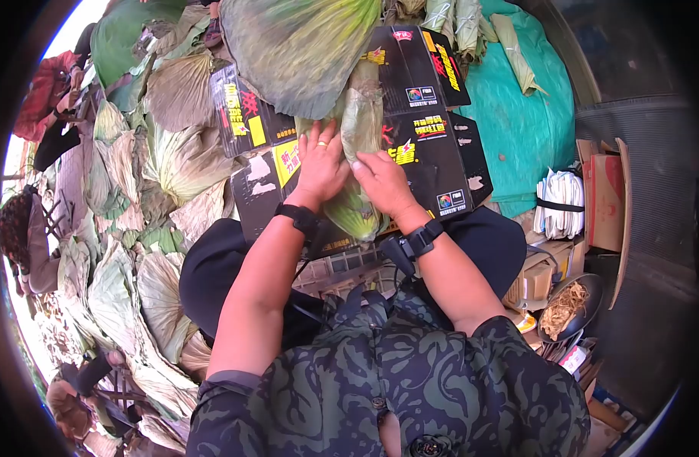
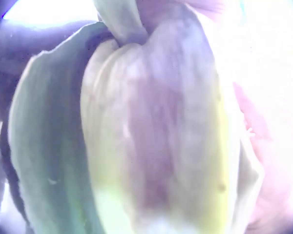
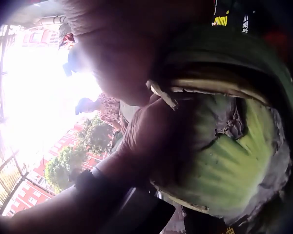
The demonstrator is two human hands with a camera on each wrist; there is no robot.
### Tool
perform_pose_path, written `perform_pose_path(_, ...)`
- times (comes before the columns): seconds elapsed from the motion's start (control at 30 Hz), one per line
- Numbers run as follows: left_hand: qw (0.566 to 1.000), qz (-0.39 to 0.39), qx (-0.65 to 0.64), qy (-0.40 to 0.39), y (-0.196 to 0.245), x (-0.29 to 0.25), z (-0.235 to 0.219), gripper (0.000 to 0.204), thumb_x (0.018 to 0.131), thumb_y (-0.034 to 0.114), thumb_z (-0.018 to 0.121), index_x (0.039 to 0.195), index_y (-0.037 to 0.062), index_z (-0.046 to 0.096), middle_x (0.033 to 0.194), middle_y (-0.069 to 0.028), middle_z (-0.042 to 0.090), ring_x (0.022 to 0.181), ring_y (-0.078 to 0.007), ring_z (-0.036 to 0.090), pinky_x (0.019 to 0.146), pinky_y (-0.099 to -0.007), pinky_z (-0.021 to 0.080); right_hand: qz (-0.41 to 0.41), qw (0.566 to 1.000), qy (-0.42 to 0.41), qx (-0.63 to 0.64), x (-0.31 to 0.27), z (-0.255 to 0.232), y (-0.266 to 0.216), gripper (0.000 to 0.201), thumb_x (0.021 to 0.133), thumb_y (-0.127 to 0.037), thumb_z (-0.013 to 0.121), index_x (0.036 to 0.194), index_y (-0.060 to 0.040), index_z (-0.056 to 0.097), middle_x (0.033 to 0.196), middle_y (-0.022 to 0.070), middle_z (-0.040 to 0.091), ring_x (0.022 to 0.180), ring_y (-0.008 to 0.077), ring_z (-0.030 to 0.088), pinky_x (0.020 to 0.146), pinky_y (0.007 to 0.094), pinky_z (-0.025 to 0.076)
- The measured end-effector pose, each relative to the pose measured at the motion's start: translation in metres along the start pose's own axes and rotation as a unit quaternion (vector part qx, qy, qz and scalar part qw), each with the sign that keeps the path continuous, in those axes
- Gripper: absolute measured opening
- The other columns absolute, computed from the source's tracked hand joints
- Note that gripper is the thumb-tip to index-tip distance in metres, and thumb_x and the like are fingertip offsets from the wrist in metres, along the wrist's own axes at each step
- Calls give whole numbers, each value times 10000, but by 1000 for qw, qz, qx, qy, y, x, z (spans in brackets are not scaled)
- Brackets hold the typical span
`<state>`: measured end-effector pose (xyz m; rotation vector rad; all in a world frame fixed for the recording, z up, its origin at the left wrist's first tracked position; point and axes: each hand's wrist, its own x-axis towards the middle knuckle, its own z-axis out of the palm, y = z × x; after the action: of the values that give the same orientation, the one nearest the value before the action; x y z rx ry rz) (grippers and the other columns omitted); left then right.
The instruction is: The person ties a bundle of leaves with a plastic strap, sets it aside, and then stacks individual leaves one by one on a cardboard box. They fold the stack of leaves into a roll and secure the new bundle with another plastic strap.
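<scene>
Over the person's lap, a partly folded dried lotus leaf (image 1: 362, 114) lies on black printed cardboard (image 1: 433, 164). My left hand (image 1: 319, 166) presses on the leaf's left side with its fingers extended; a ring shows on one finger. Close beside it, my right hand (image 1: 385, 185) grips the folded leaf, thumb on top and the other fingers mostly hidden. Below the hands hangs the leaf's green lower end (image 1: 355, 215), its yellow-green inner face (image 3: 234, 165) showing in the right wrist view. Pale folds (image 2: 156, 122) fill the left wrist view, blurred. A large fan-shaped leaf (image 1: 303, 57) spreads beyond the hands.
Many dried leaves (image 1: 113, 289) cover the left side. Tied leaf bundles (image 1: 467, 27) lie at the back, by a green sheet (image 1: 517, 114). On the right stand a strapped paper stack (image 1: 559, 206), a cardboard box (image 1: 604, 202) and a dark bowl (image 1: 589, 289). Other people sit far left.
</scene>
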<state>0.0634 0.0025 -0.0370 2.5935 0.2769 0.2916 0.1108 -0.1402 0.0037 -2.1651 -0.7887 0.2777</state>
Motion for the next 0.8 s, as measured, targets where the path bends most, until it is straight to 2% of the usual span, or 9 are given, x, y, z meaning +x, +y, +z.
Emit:
perform_pose_path(0.1, 1000, 10, -27, 0, -3, 0, 0, 485, 748, 223, 518, 1208, 84, 458, 1331, -137, 354, 1277, -379, 219, 1017, -555, 144, 60, 994, -11, 92, 10, -2, 6, 454, 788, -328, 541, 1145, -53, 489, 899, 242, 589, 867, 393, 560, 754, 429, 444)
perform_pose_path(0.27, 998, 29, -33, 35, -9, -3, 3, 428, 722, 128, 531, 1144, 61, 497, 1276, -184, 400, 1227, -391, 303, 995, -533, 221, 16, 986, -119, -115, 37, 0, 7, 699, 722, -276, 607, 1304, -55, 289, 847, 262, 595, 817, 410, 575, 728, 471, 450)
perform_pose_path(0.33, 977, -23, -66, 201, -2, -11, -1, 405, 715, 69, 523, 1116, 17, 497, 1233, -228, 420, 1175, -399, 362, 971, -473, 291, 8, 984, -124, -130, 45, 3, 6, 715, 708, -276, 621, 1304, -54, 294, 849, 257, 597, 817, 406, 576, 725, 468, 453)
perform_pose_path(0.37, 978, -21, -65, 198, 1, -15, -2, 405, 715, 69, 523, 1116, 17, 497, 1233, -228, 420, 1175, -399, 362, 971, -473, 291, 0, 980, -133, -146, 45, 4, 6, 731, 695, -275, 635, 1304, -53, 298, 852, 252, 599, 818, 403, 577, 723, 465, 457)
perform_pose_path(0.47, 938, -212, -168, 218, 1, -22, -2, 343, 762, 56, 492, 1086, -56, 499, 1064, -232, 536, 1002, -378, 507, 884, -416, 390, 8, 980, -123, -153, 42, 4, 6, 696, 686, -277, 648, 1267, -48, 341, 840, 245, 601, 809, 394, 581, 720, 458, 461)
perform_pose_path(0.57, 882, -280, -333, 179, -17, -19, -5, 320, 809, 74, 487, 1097, -67, 496, 918, -171, 600, 809, -270, 591, 734, -338, 468, 6, 983, -109, -151, 40, 5, 9, 669, 683, -284, 653, 1250, -67, 371, 830, 235, 604, 804, 387, 582, 713, 452, 464)
perform_pose_path(0.6, 787, -370, -477, 125, 1, -14, -28, 292, 840, 95, 497, 1081, -68, 514, 842, -110, 617, 706, -149, 583, 621, -244, 465, 8, 983, -105, -148, 39, 4, 9, 669, 683, -284, 653, 1250, -67, 371, 830, 235, 604, 804, 387, 582, 713, 452, 464)
perform_pose_path(0.7, 797, -347, -494, -3, 0, -10, -30, 270, 841, 111, 527, 1048, -62, 539, 838, -92, 615, 712, -87, 557, 606, -201, 447, 17, 987, -107, -121, 38, 2, 9, 646, 680, -285, 654, 1238, -86, 395, 819, 228, 604, 798, 382, 583, 709, 451, 464)
perform_pose_path(0.8, 843, -298, -447, -32, -3, -9, -22, 267, 840, 147, 573, 1034, -36, 556, 854, -70, 613, 704, -107, 570, 623, -214, 462, 17, 988, -95, -120, 36, 5, 17, 619, 681, -291, 651, 1221, -100, 417, 820, 224, 605, 798, 376, 585, 705, 453, 462)
